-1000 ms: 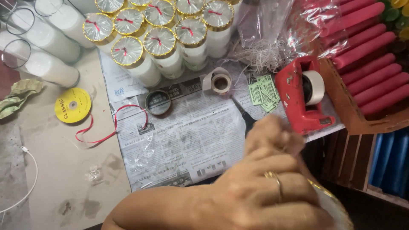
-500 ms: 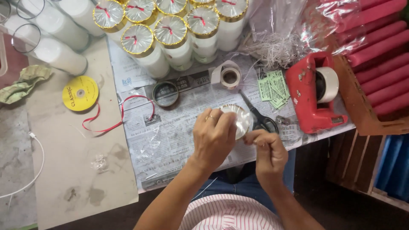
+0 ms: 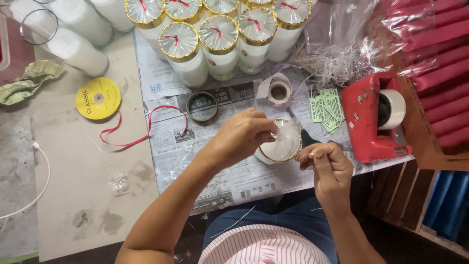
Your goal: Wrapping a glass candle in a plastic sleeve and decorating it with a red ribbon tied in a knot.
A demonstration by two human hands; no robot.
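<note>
Where the newspaper sheet (image 3: 234, 161) covers the tabletop (image 3: 78, 195), the wrapped candle jar (image 3: 279, 145) stands or tilts near the front edge, its gold-rimmed top turned up toward the camera, so its long axis runs roughly along the line of sight; whether its base rests on the paper cannot be told.

- Left hand (image 3: 242, 137): comes in from the left and curls over the jar's upper left rim, fingers closed on the clear cellophane gathered over the top. Grasping, not released. It is the nearer hand, lying directly on the jar.
- Wrapped candle jar: between the two hands, touching both; white wax inside, gold band at the rim, film bunched and crinkled above it.
- Right hand (image 3: 328, 166): just beside the jar's right edge, fingers pinched tight together at the rim. What the pinch holds is too small to tell; it may be a fold of film or a tie.

Surroundings, left to right:
- Yellow ribbon spool (image 3: 98, 98), with loose red ribbon (image 3: 146, 132) trailing onto the newspaper.
- Round tin lid (image 3: 202, 106), behind the left hand.
- Finished candle jars (image 3: 220, 39), gold-capped with red ties, in a group at the back.
- Small tape roll (image 3: 279, 92).
- Green paper labels (image 3: 328, 108), in a loose stack.
- Red tape dispenser (image 3: 373, 120), well right of the jar.
</note>
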